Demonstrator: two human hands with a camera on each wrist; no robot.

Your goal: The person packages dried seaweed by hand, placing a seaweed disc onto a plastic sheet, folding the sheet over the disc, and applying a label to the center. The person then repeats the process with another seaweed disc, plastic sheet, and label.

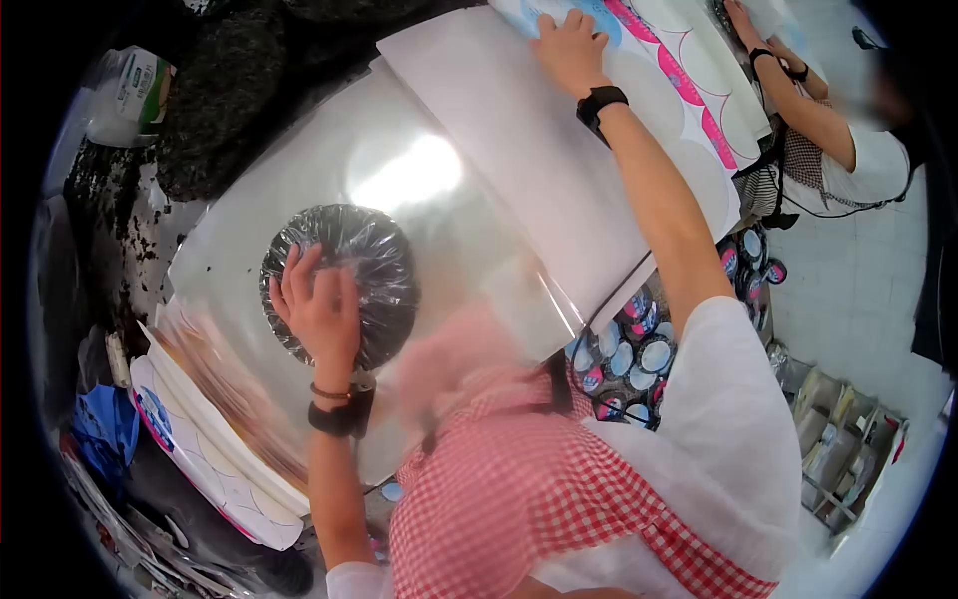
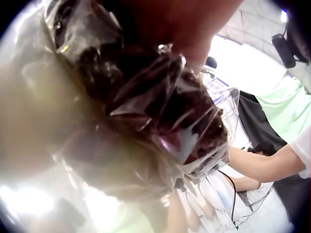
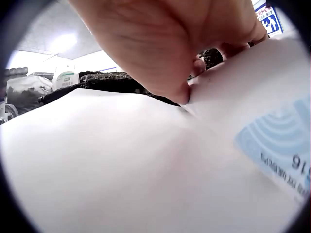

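My left hand [image 1: 324, 309] grips a round dark bundle [image 1: 384, 290] wrapped in crinkled clear plastic film. Its fingers spread over the bundle's left side, and the thumb lies near the middle. The left wrist view gives a close look at the dark contents [image 2: 160, 107] through the shiny film; the fingertips are hidden there. Far off at the top, my right hand [image 1: 574, 55] is at the edge of a stack of large white printed sheets [image 1: 649, 130]. In the right wrist view its thumb and fingers pinch the edge of a white sheet [image 3: 121, 150] with blue print.
Under the bundle lies a glossy transparent sheet [image 1: 239, 220]; a plain white sheet [image 1: 499, 130] lies beside it. Dark matted slabs [image 1: 225, 100] and a white tub [image 1: 130, 95] stand at the back left. Another person [image 1: 818, 130] works at the right. Several round packs [image 1: 639, 359] lie below.
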